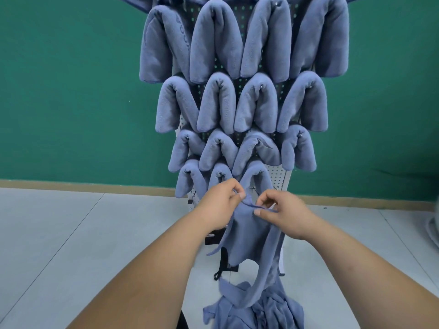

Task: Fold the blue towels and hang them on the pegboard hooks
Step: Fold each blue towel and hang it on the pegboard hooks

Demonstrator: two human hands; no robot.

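Just below the pegboard's (pixel 279 176) bottom row of hung towels (pixel 237 108): loose blue towel (pixel 249 233) pinched along its top edge, left hand (pixel 222 203) at one corner, right hand (pixel 282 210) at the other, thumbs and forefingers pressed on cloth. Long axis hanging straight down toward the pile (pixel 256 309). Looks like a fold next, corners brought together. Free spot up and right of the pegboard's last hung towel; right hand nearer.

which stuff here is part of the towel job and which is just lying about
Job: blue towel held up; left hand; right hand; heap of unfolded blue towels; white perforated pegboard; folded blue towels already hung.
Lying about: pale object at right edge.
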